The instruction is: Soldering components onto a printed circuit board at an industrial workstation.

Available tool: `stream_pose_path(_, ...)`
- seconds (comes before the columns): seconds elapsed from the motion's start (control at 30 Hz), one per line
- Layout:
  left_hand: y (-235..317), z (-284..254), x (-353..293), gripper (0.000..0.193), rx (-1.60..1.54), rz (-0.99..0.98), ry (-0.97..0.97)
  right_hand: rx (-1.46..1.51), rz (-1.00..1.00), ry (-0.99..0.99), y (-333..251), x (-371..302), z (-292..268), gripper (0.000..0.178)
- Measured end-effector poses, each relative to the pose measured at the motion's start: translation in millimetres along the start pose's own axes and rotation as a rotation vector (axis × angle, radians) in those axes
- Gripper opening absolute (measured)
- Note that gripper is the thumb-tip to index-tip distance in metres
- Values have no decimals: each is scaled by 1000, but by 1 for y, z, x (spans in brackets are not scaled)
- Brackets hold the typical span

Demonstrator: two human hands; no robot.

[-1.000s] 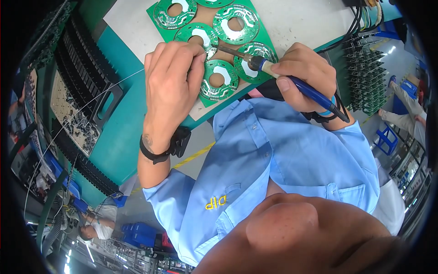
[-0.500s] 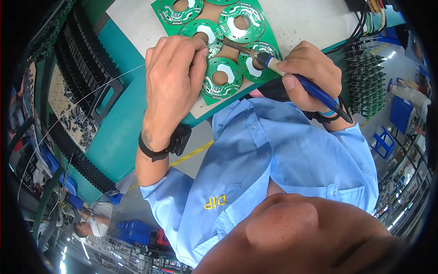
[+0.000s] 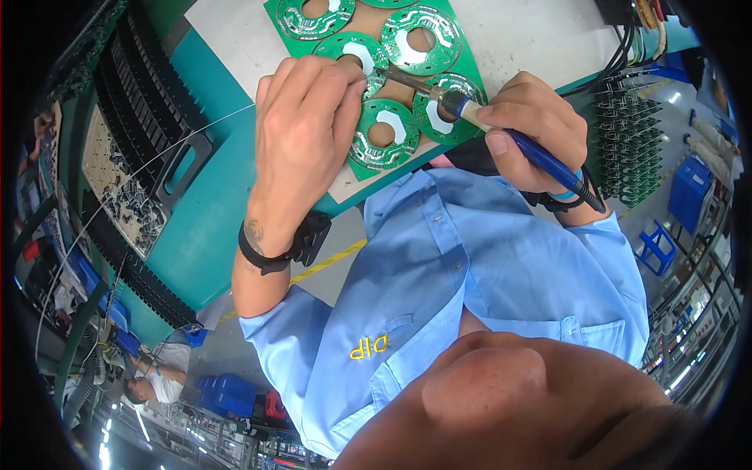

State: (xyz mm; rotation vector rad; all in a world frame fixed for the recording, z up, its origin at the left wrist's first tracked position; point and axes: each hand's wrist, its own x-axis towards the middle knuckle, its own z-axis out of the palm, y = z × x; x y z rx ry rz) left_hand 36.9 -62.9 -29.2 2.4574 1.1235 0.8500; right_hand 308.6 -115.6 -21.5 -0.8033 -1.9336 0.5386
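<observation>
A green circuit panel with several ring-shaped boards lies on a white mat at the bench's near edge. My left hand rests on the panel, fingertips pinched near one ring; a thin solder wire runs off to the left from it. My right hand grips a blue-handled soldering iron, its metal tip reaching left to the board by my left fingertips. A black strap circles my left wrist.
Black slotted racks with boards stand left on the teal bench. Black cables and a rack of green boards sit at the right. My blue shirt fills the lower middle. Another person is at the lower left.
The panel and both hands sit slightly higher and further right in view. The iron's tip has stayed at the board by my left fingertips.
</observation>
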Motion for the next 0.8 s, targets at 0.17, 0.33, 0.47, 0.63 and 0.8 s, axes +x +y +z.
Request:
stream_pose_path(0.17,0,0,1,17,1,1,-8,-8,-6,-2,1,1,-1,14)
stream_pose_path(0.33,0,-3,2,16,-25,-14,18,8,-12,41,-3,4,-2,17)
stream_pose_path(0.47,3,-4,7,14,-44,-28,15,-22,-5,36,-9,1,-14,16)
stream_pose_path(0.63,7,-8,-2,15,-105,-147,11,-66,-1,69,-2,4,-33,14)
stream_pose_path(0.8,7,-9,1,13,-148,-206,2,-489,424,253,30,31,-50,34)
